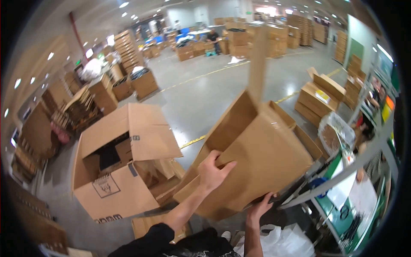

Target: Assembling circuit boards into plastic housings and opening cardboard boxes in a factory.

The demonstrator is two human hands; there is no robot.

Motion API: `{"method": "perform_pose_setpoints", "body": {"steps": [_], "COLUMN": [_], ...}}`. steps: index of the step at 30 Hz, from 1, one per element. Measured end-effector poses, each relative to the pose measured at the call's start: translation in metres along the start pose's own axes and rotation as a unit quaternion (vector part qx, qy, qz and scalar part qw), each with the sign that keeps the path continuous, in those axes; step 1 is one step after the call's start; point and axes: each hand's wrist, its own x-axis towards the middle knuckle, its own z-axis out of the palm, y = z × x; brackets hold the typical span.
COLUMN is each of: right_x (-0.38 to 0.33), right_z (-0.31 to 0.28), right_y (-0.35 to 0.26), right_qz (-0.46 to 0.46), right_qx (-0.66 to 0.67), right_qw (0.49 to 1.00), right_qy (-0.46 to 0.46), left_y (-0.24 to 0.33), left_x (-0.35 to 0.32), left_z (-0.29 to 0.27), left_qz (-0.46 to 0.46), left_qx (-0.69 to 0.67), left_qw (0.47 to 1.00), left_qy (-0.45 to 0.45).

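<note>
A large brown cardboard box (267, 158) is tilted in front of me, one long flap standing up at its far end. My left hand (212, 171) grips the edge of its near side, fingers curled over the rim and thumb on the outer face. At the box's lower right edge, my right hand (260, 208) has its fingers closed against the cardboard. A small dark item shows by those fingertips, too small to name. To the left stands another open carton (115, 192), its flaps spread and something dark inside.
Flattened cardboard (143, 227) and white plastic bags (282, 242) lie near my feet. A green-topped workbench (332, 214) with a metal frame is on the right, a person (370, 150) beside it. Open cartons (314, 100) stand behind. Stacked boxes (126, 45) line the hall.
</note>
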Motion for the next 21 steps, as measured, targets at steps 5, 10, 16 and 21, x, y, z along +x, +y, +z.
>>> {"method": "perform_pose_setpoints", "body": {"steps": [5, 10, 16, 21], "right_x": [0.052, 0.099, 0.153, 0.16], "right_z": [0.096, 0.204, 0.334, 0.435], "right_y": [-0.027, -0.001, 0.08, 0.144], "right_qz": [-0.068, -0.116, -0.152, -0.176], "right_qx": [0.044, 0.088, 0.107, 0.028], "right_qw": [0.993, 0.988, 0.972, 0.965], "right_qy": [-0.082, -0.052, -0.142, -0.192], "left_y": [0.045, 0.039, -0.035, -0.131], "left_x": [0.082, 0.173, 0.306, 0.408], "left_z": [-0.01, -0.017, -0.034, -0.058], "left_qz": [0.084, 0.25, 0.207, 0.196], "left_qx": [-0.015, -0.055, -0.18, -0.235], "left_qw": [0.993, 0.942, 0.905, 0.861], "left_qy": [0.076, 0.217, 0.325, 0.407]}}
